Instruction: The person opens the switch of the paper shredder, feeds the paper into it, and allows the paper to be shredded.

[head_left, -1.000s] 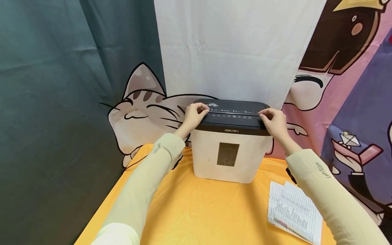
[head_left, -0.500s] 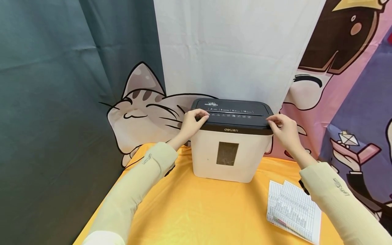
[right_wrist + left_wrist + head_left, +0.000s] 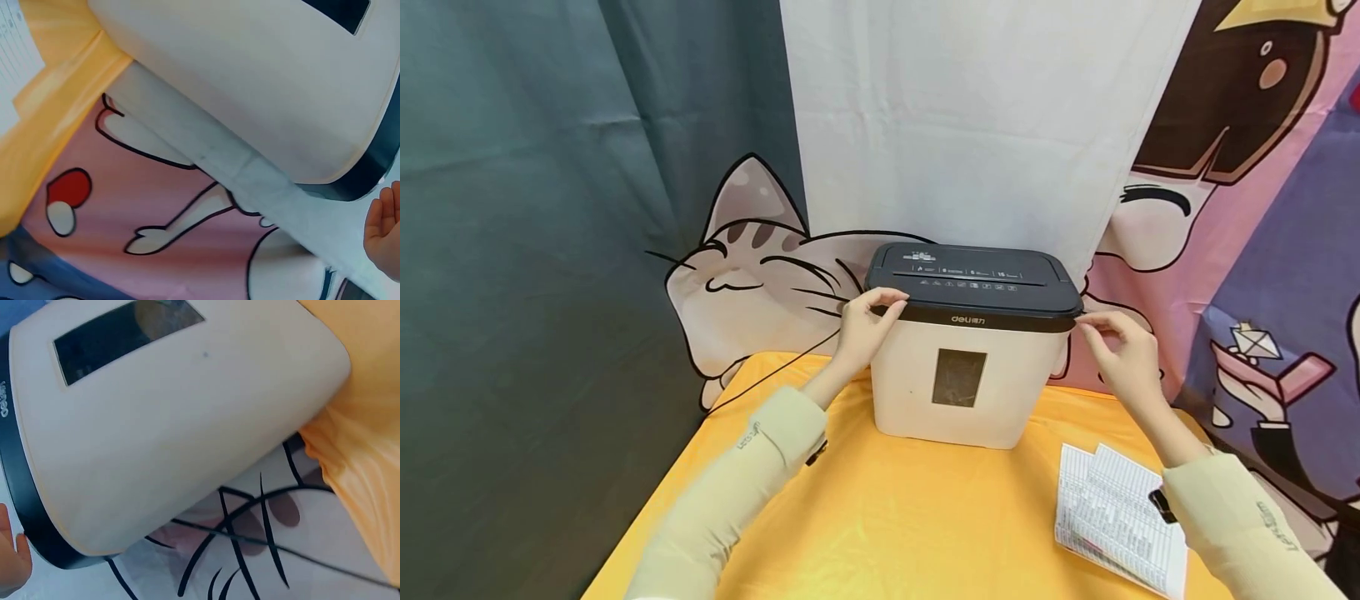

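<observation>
A paper shredder (image 3: 955,383) stands upright at the back, with a white bin and a dark lid (image 3: 985,300) marked with a slot and icons. My left hand (image 3: 867,325) is at the lid's front left edge, thumb and fingers bent loosely with the fingertips overlapping the rim. In the left wrist view only part of that left hand (image 3: 11,559) shows, beside the dark lid edge. My right hand (image 3: 1123,350) is at the lid's front right corner, fingertips close to the rim. The right wrist view shows the right hand (image 3: 386,231) just off the lid, with nothing in it.
Printed sheets (image 3: 1120,517) lie on the yellow tablecloth (image 3: 910,517) at the right front. A black cord (image 3: 775,371) runs left from behind the shredder. A cartoon backdrop (image 3: 752,283) hangs close behind.
Both hands have drawn back from the ends of the slot toward the lid's front edge. The right hand has also moved outward to the right. The shredder and sheets have stayed put.
</observation>
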### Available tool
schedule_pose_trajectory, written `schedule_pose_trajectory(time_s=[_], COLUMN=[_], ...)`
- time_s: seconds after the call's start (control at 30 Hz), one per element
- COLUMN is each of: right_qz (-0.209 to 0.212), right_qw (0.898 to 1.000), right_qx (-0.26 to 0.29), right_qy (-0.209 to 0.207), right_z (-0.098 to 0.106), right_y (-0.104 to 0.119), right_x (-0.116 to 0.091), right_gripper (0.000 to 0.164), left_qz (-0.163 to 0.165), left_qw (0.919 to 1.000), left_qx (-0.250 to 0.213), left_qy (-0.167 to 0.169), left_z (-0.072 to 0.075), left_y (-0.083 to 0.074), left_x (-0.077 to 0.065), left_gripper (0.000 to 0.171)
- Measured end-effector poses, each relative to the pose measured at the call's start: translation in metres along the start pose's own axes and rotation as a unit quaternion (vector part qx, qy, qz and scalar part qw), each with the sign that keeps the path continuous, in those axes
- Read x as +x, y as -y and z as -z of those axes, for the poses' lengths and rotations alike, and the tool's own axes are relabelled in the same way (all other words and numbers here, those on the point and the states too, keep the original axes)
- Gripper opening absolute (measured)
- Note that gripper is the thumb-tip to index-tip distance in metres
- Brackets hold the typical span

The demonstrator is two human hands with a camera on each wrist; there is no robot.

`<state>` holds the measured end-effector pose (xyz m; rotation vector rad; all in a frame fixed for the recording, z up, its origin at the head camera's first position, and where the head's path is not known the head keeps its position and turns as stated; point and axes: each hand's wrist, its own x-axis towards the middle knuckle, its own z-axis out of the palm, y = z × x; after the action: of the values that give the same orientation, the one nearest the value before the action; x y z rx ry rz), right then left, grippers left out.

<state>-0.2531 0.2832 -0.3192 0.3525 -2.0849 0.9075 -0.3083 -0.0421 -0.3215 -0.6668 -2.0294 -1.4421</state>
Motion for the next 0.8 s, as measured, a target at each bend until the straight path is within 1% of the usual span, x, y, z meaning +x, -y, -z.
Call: schedule_pose_trajectory(time_s=[0.23,0.37,0.47,0.5,0.6,0.8], right_qz=[-0.067,-0.094,-0.101,-0.101,-0.101,-0.112], right_qw=[0.998,0.995,0.993,0.993,0.992,0.989], right_qx=[-0.011,-0.019,-0.013,-0.012,-0.009,0.000], right_qy=[-0.020,-0.041,-0.059,-0.065,-0.081,-0.099], right_z=[0.011,0.017,0.022,0.024,0.030,0.037], right_y=[-0.014,-0.022,-0.025,-0.025,-0.028,-0.036], right_x=[-0.020,-0.028,-0.035,-0.038,-0.048,-0.068], right_gripper=[0.012,0.012,0.012,0.011,0.010,0.011], left_qz=[0.030,0.035,0.036,0.038,0.054,0.096], left_qw=[0.9979,0.9968,0.9966,0.9963,0.9944,0.9867], left_qx=[-0.055,-0.068,-0.071,-0.074,-0.089,-0.131], left_qy=[-0.014,-0.021,-0.024,-0.025,-0.019,0.004], left_z=[-0.013,-0.018,-0.022,-0.024,-0.032,-0.049], left_y=[-0.002,-0.019,-0.030,-0.030,-0.030,-0.024], left_x=[-0.023,-0.035,-0.046,-0.049,-0.060,-0.079], left_gripper=[0.015,0.015,0.015,0.015,0.015,0.017])
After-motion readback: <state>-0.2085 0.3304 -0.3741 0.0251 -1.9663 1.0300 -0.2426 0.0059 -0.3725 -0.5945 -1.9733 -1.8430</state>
